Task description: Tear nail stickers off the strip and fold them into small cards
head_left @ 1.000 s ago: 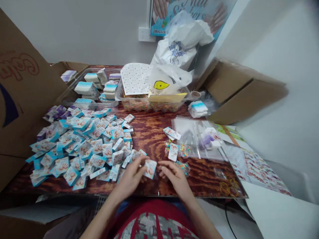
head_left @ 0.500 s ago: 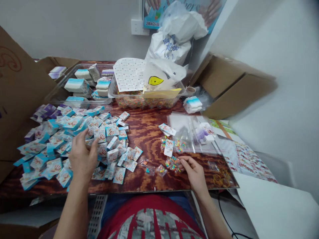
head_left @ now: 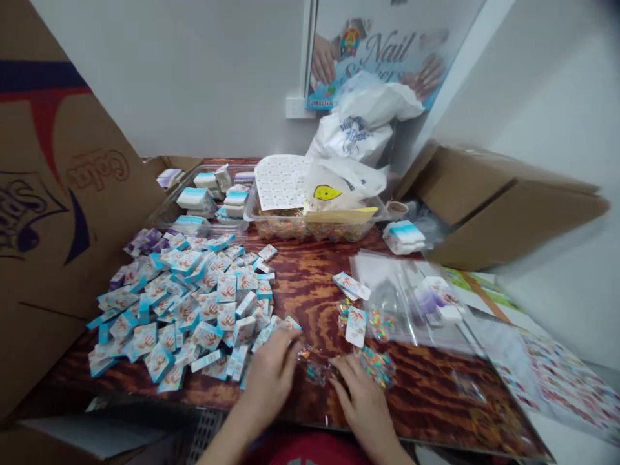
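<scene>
Clear bead packet [head_left: 312, 369] between left hand [head_left: 268, 382], right hand [head_left: 363, 407]; fingers [head_left: 345, 373] curled, grip unclear.

Hand lane: a gap of wood-grain counter [head_left: 305, 284] runs between the pile of sticker packs [head_left: 184, 310] and the clear plastic bags [head_left: 407, 303], up to the bead tub [head_left: 305, 223], which blocks further reach. Left hand [head_left: 268, 381] sits at the pile's near edge; right hand [head_left: 363, 407] is just beside the loose bead packets [head_left: 378, 367]. Cardboard flap [head_left: 62, 194] walls the left side, carton [head_left: 508, 206] the right.
</scene>
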The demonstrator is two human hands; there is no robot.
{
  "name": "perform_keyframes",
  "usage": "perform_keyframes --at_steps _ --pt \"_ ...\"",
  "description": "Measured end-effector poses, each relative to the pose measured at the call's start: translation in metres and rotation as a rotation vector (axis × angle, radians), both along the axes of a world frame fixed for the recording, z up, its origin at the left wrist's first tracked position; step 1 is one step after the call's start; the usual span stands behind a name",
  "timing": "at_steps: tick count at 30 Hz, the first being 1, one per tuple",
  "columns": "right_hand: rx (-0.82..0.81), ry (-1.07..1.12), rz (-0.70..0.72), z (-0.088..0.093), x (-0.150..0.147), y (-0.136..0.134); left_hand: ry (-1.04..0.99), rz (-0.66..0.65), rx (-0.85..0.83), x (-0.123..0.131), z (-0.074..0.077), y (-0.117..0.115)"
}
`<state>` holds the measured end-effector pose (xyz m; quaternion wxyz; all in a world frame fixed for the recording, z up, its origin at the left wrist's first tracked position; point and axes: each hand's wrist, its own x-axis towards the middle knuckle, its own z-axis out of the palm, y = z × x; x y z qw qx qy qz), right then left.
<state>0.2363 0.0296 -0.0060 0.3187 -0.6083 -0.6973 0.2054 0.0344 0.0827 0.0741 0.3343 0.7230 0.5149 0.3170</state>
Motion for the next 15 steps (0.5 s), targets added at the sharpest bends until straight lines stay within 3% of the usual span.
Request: perform_keyframes --at_steps 5,12,15 --pt "0.079 -0.037 -0.009 -0.008 0.006 0.006 0.118 -0.245 -0.194 0.032 -0.014 -0.021" --pt "0.286 -0.185 -0.056 -0.033 0.022 -0.001 0.162 -0.276 -0.205 0.027 -0.013 -0.018" --pt "0.275 -0.213 -0.058 -0.034 0.019 0.001 0.174 -0.308 -0.201 0.029 -0.010 -0.019"
